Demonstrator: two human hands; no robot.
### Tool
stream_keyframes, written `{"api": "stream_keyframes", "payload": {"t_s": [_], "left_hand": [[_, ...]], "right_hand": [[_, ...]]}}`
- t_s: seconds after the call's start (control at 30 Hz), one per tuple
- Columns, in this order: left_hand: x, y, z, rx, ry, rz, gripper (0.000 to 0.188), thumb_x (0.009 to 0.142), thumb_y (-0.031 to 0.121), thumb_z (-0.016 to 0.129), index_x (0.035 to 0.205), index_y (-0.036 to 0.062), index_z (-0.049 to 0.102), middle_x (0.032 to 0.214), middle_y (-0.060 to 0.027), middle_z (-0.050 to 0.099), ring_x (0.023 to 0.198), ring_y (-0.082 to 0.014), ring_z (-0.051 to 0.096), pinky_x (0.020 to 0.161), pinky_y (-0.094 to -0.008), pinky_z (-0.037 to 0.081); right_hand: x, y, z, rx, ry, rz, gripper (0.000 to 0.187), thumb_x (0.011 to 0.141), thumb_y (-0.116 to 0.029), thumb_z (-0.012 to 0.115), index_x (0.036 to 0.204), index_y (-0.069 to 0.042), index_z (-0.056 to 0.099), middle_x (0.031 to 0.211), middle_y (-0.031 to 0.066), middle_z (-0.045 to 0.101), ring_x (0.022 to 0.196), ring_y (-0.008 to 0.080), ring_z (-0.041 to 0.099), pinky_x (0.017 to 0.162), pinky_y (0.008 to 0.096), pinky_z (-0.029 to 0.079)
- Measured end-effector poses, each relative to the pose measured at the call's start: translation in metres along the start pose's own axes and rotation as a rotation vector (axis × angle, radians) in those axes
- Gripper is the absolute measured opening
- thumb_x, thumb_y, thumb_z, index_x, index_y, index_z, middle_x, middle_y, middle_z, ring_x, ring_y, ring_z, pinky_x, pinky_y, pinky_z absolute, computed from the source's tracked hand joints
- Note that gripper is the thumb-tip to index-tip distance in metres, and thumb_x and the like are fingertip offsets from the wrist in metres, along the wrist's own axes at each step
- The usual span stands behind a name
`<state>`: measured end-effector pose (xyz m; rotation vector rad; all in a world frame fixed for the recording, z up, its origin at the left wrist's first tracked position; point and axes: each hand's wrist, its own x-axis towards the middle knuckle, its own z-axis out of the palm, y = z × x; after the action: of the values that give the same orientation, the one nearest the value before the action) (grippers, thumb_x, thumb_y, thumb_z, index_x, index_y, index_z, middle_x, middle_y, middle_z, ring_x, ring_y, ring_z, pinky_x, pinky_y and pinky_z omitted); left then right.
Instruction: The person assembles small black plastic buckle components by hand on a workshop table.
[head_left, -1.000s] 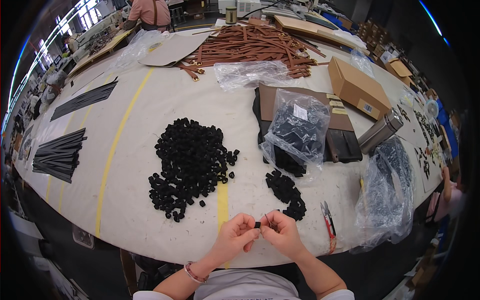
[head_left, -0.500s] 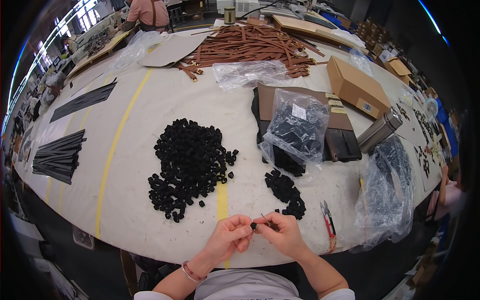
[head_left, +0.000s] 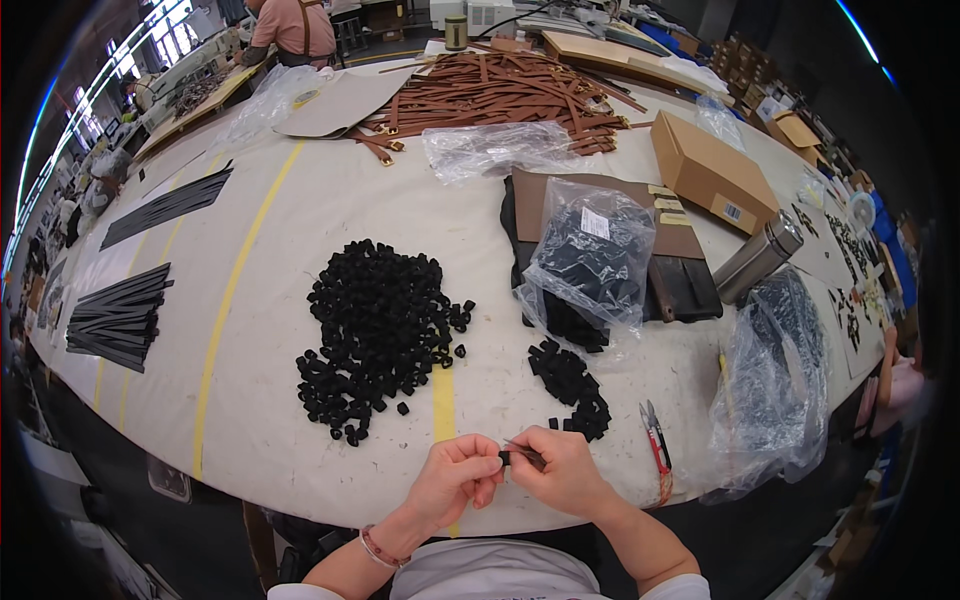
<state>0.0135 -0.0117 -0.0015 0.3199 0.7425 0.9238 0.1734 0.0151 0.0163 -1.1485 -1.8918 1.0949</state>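
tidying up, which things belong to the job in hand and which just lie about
Job:
small black piece, left hand
slim dark tool, right hand
heaped black pieces, likely

Apparently lying about:
brown buckled straps
silver cylindrical flask
tan cardboard box

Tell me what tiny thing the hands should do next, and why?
Maybe the right hand should gently guide the slim tool to the small black piece. The left hand pinches that piece, and the tool is right beside it, though I can't tell whether they touch.
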Motion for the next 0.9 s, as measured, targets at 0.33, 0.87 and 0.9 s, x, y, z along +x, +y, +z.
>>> {"api": "stream_keyframes", "payload": {"t_s": [0.33,0.87,0.9], "left_hand": [[0.001,-0.002,0.001,0.079,-0.034,0.083,0.002,0.077,-0.001,0.052,0.079,-0.0001,0.051,0.065,-0.0058,0.055,0.045,-0.0074,0.047,0.040,-0.0191,0.036],[-0.003,-0.002,-0.003,0.352,0.047,0.333,0.007,0.070,-0.006,0.055,0.073,-0.0008,0.051,0.061,0.0004,0.050,0.049,-0.0002,0.042,0.042,-0.0139,0.029],[-0.004,0.000,-0.002,0.502,0.056,0.347,0.006,0.070,-0.006,0.055,0.072,-0.0010,0.052,0.060,0.0020,0.050,0.049,0.0009,0.040,0.042,-0.0135,0.028]], "right_hand": [[-0.002,-0.001,0.007,-0.082,0.118,-0.092,0.006,0.068,-0.005,0.058,0.070,-0.001,0.054,0.058,0.0088,0.055,0.043,0.0179,0.053,0.040,0.0263,0.041],[0.007,0.007,0.002,0.542,-0.116,0.267,0.009,0.075,-0.008,0.054,0.078,0.001,0.056,0.064,0.0018,0.055,0.049,0.0043,0.046,0.040,0.0189,0.034],[0.009,0.008,0.000,0.681,-0.211,0.390,0.010,0.076,-0.008,0.054,0.081,0.000,0.056,0.066,0.0006,0.054,0.048,0.0033,0.044,0.040,0.0176,0.032]]}}
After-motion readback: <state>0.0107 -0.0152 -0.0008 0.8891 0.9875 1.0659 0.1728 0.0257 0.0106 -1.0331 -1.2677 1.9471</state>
